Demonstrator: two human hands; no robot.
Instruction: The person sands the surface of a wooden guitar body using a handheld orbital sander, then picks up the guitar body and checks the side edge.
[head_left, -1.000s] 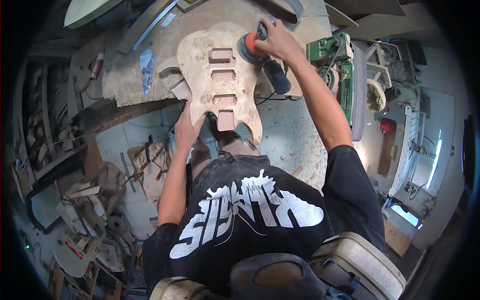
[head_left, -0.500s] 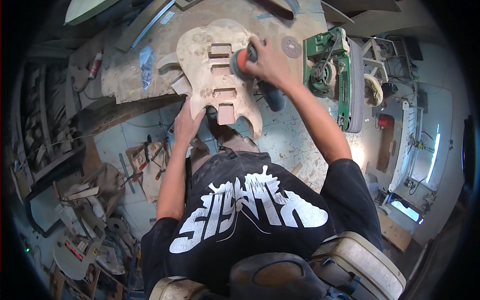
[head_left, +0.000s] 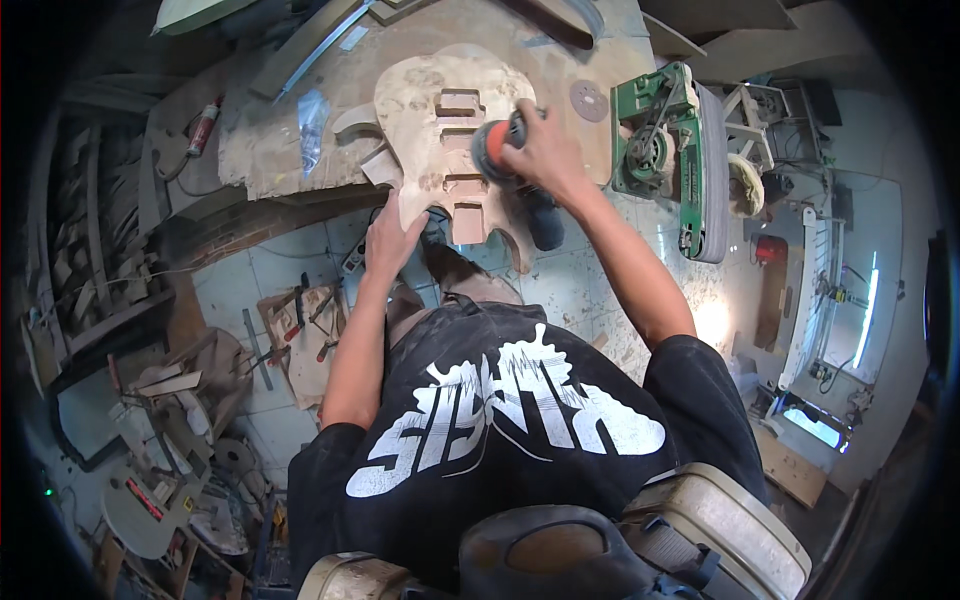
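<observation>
A pale wooden electric guitar body (head_left: 415,95) with several rectangular routed pockets lies on the workbench, its two horns reaching past the near edge. My left hand (head_left: 393,240) is closed on the left horn, fingers partly hidden beneath it. A random orbital sander (head_left: 495,150), orange and dark grey, rests with its pad against the body's right part, beside the pockets. My right hand (head_left: 550,155) wraps round the sander's top. The sander's black dust canister (head_left: 543,222) hangs out below my right wrist.
The wooden workbench (head_left: 270,165) carries a round sanding disc (head_left: 588,100), a clear plastic piece (head_left: 313,130) and a red-and-white can (head_left: 203,128). A green belt sander (head_left: 655,150) stands at the right. Clamps (head_left: 300,320) and a wooden board lie on the floor at left.
My right hand has moved the sander toward me along the guitar body's right side. My left hand keeps its hold on the horn. The whole view has shifted slightly.
</observation>
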